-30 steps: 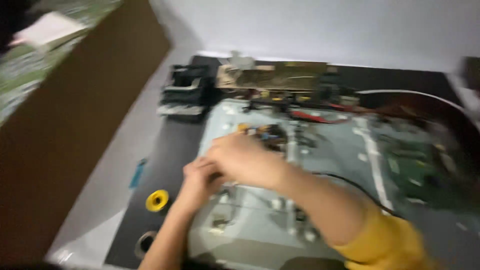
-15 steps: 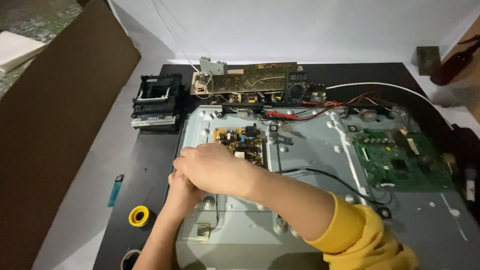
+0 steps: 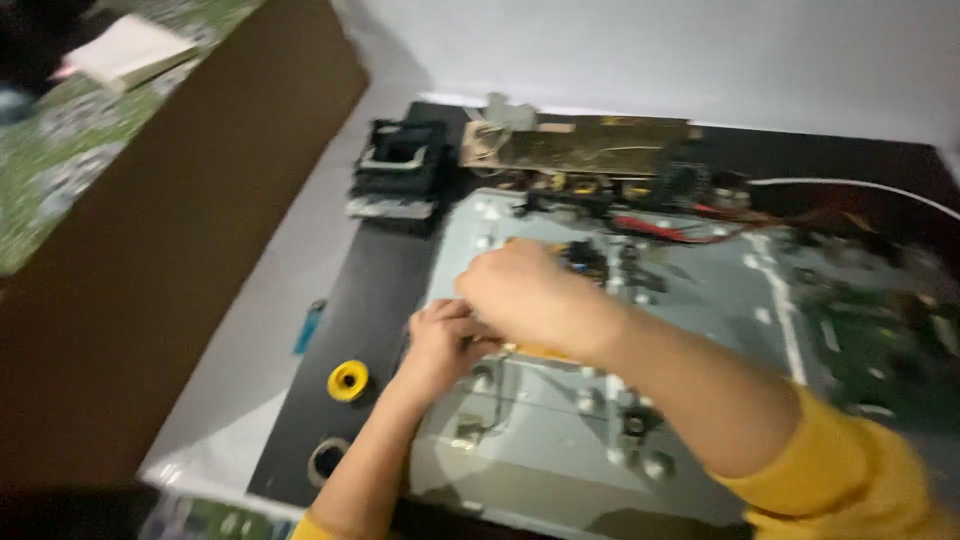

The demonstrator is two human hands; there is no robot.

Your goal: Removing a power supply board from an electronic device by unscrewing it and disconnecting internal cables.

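The view has swung left since half a second ago; both hands stay together on the grey metal chassis (image 3: 560, 440). The right hand (image 3: 530, 295) curls over the yellow circuit board (image 3: 545, 350), overlapping the left hand (image 3: 445, 335); blur hides what either pinches.

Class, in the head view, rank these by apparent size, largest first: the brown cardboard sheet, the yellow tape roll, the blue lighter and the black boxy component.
1. Brown cardboard sheet
2. Black boxy component
3. Yellow tape roll and blue lighter: these look too alike in the blur to rank.
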